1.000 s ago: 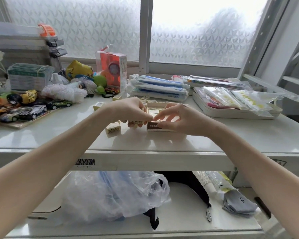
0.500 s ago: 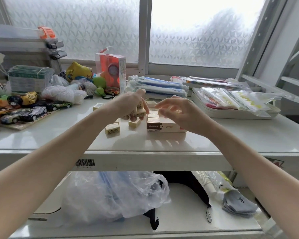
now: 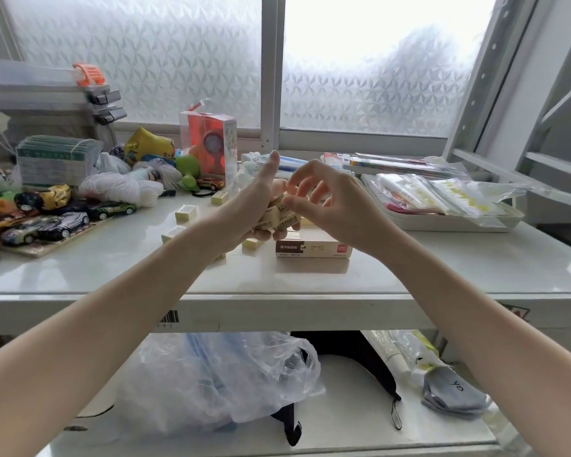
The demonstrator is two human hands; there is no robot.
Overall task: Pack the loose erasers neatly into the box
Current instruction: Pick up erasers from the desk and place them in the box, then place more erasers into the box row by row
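At the frame's centre, the left hand (image 3: 244, 209) cupped a bunch of erasers (image 3: 279, 214), its fingers mostly hidden. The right hand (image 3: 330, 206) hovered beside it, fingers loosely spread; contact was unclear. The box (image 3: 314, 250) sat on the desk (image 3: 442, 268) below, its inside hidden. Loose erasers (image 3: 186, 214) lay left of centre.

A frosted window (image 3: 360, 61) with a pinwheel pattern fills the upper frame, split by a white upright frame bar (image 3: 270, 70), and bright daylight glows through its right pane. Below it a glossy white shelf top (image 3: 442, 268) spans the middle of the frame, with a lower shelf (image 3: 343, 430) beneath. White metal racking (image 3: 475, 77) slants up at the upper right
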